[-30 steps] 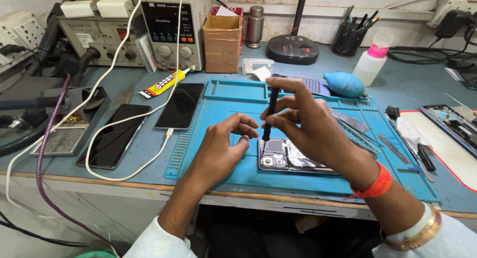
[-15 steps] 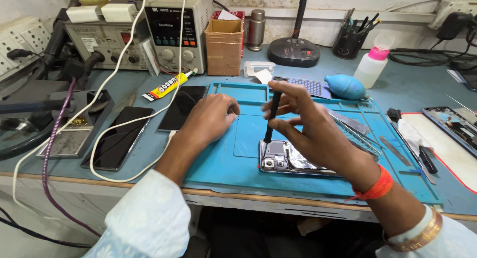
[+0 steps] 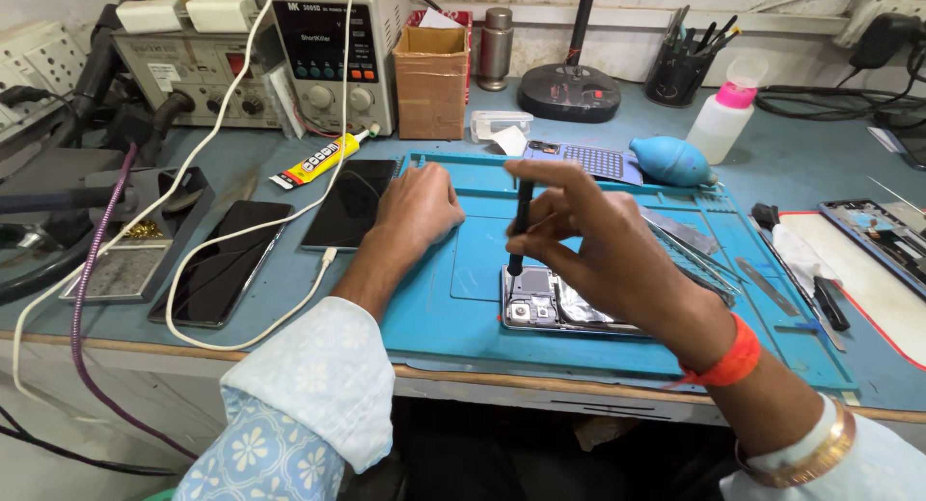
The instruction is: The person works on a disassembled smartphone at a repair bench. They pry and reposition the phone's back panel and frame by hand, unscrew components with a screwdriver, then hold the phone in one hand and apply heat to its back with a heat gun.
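**Repair table, one opened phone under a screwdriver**

Change since the earlier frames: the left hand (image 3: pixel 417 207) has moved away from the opened phone (image 3: pixel 559 303) to the far left corner of the blue mat (image 3: pixel 434 308), resting there loosely curled, holding nothing. The right hand (image 3: pixel 603 250) stays closed around the black screwdriver (image 3: pixel 521 221), held upright, tip on the opened phone's upper left part.

Count: one opened phone, near the mat's front edge; two dark phones (image 3: pixel 289 236) left of the mat; one glue tube (image 3: pixel 318 159); one white cable (image 3: pixel 241 337); one cardboard box (image 3: pixel 431 72); one blue air blower (image 3: pixel 672 161); one white bottle (image 3: pixel 723 115).

Surface: blue-grey table (image 3: pixel 289 308), workshop wall behind.
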Demonstrator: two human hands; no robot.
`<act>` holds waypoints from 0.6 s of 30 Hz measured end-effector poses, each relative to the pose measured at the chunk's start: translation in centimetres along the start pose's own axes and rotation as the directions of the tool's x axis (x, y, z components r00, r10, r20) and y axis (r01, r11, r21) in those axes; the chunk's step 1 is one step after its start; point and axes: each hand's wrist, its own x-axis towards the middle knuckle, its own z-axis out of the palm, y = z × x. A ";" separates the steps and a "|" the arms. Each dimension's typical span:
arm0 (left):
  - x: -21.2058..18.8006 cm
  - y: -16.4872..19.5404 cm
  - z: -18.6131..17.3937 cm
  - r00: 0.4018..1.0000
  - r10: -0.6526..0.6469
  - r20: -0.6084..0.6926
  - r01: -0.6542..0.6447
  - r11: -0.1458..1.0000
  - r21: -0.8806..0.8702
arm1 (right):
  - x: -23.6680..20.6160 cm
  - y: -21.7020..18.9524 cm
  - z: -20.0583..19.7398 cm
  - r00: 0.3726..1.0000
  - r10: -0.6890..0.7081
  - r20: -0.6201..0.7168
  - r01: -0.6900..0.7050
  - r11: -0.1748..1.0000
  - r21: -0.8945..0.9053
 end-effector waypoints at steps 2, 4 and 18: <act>0.0 0.1 0.2 1.000 0.005 0.000 -0.005 1.000 0.011 | 0.2 0.0 0.2 0.974 0.219 -0.056 -0.221 0.974 -0.051; 0.0 0.0 0.1 1.000 0.020 0.002 -0.020 1.000 0.015 | 0.1 0.1 0.1 0.997 -0.072 -0.030 0.072 0.997 -0.004; -1.3 -1.9 -3.0 0.989 0.065 -0.134 -0.122 0.869 -0.479 | -0.4 0.6 0.4 0.998 -0.054 0.022 0.050 0.985 0.166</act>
